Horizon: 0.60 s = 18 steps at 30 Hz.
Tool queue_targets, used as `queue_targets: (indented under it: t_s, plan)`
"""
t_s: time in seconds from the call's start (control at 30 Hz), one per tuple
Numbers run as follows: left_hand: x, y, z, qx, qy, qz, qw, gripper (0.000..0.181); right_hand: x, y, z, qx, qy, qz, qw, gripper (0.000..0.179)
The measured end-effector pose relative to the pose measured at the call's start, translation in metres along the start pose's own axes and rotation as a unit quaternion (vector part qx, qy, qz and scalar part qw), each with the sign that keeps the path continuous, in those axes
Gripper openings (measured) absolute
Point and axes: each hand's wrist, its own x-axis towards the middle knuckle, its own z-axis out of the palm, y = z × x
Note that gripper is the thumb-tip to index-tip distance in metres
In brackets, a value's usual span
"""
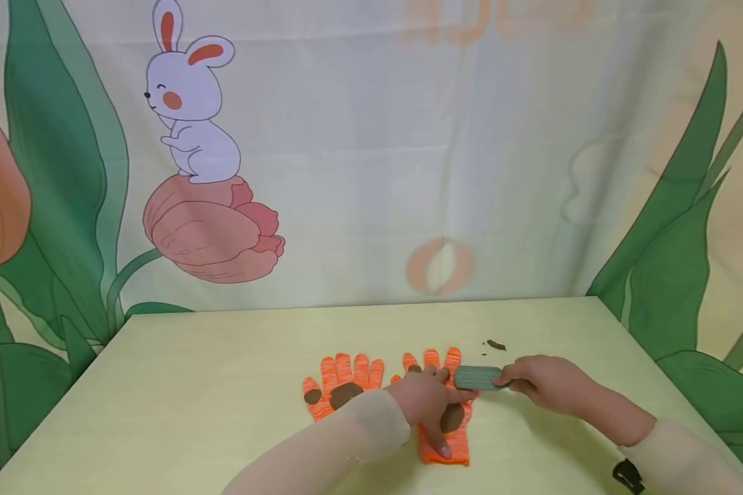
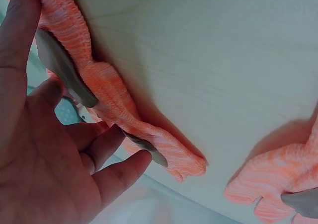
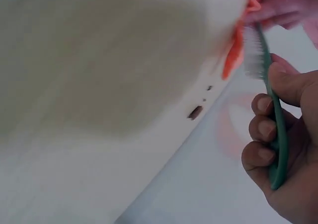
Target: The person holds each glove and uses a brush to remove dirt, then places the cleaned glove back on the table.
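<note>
My left hand [image 1: 426, 399] rests on an orange knit glove [image 1: 459, 448] that lies palm up, its fingers spread across the fabric. A brown patch [image 1: 452, 418] shows on the glove's palm. My right hand [image 3: 293, 129] grips the handle of a green brush [image 3: 279, 154] with pale bristles, fingers wrapped round it. In the head view the back of the brush head [image 1: 477, 377] faces up, at the glove's right edge beside my left fingertips. Whether the bristles touch the fabric is hard to tell; they look blurred in the right wrist view.
A second orange glove [image 1: 343, 369] with brown patches lies to the left, partly covered by my left sleeve [image 1: 371, 419]. Beyond the brush, a small brown piece [image 1: 496, 344] and crumbs lie on the pale table [image 1: 223, 385]. A printed curtain [image 1: 347, 172] hangs behind the table.
</note>
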Motion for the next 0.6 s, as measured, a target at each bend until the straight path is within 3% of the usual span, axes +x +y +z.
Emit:
queue_targets:
  t_s: [0.1, 0.2, 0.3, 0.43, 0.6]
  plan:
    - [0.001, 0.0, -0.001, 0.002, 0.01, -0.001, 0.9999, 0.101, -0.008, 0.002, -0.001, -0.031, 0.005, 0.016, 0.9994, 0.019]
    - [0.001, -0.001, -0.002, 0.014, 0.015, -0.004, 0.9998, 0.101, -0.006, 0.001, -0.001, -0.081, 0.041, 0.041, 0.9951, 0.019]
    - [0.001, 0.0, -0.002, 0.009, 0.018, -0.006, 0.9998, 0.1, 0.0, -0.004, 0.004, -0.073, 0.052, 0.022, 0.9957, 0.018]
    - [0.001, 0.003, -0.004, 0.004, 0.009, -0.002, 0.9999, 0.1, 0.0, -0.007, 0.007, -0.064, 0.038, 0.005, 0.9972, 0.018]
    - [0.001, 0.003, -0.004, -0.001, -0.003, -0.002, 1.0, 0.099, -0.003, 0.0, 0.0, -0.117, 0.097, 0.062, 0.9865, 0.018]
